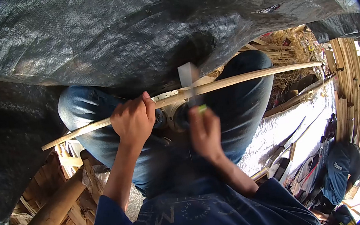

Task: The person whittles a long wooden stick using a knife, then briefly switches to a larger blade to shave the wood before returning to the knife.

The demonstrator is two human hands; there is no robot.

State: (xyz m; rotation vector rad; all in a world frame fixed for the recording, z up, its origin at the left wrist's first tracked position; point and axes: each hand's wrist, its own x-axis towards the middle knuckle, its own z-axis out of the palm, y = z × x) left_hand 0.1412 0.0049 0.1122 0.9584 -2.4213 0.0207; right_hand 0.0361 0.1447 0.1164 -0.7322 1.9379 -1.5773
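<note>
A long, pale bamboo strip (239, 78) lies across my knees in blue jeans, its left end lower than its right. My left hand (133, 122) is closed around it, left of the middle, with the thumb along the top. In my right hand (206, 131), slightly blurred, is a knife (185, 75) whose broad metal blade points away from me and crosses the strip. A bit of bright green shows by its handle at my fingers. The handle itself is mostly hidden. Between my knees, under the strip, is a light-coloured object (172, 113) that I cannot make out.
A dark plastic tarp (90, 38) hangs close in front. Straw and shavings (292, 53) lie beyond my right knee. Bamboo strips (347, 87) stand at the right, near another person (338, 174). A thick bamboo pole (51, 218) and split pieces lie at lower left.
</note>
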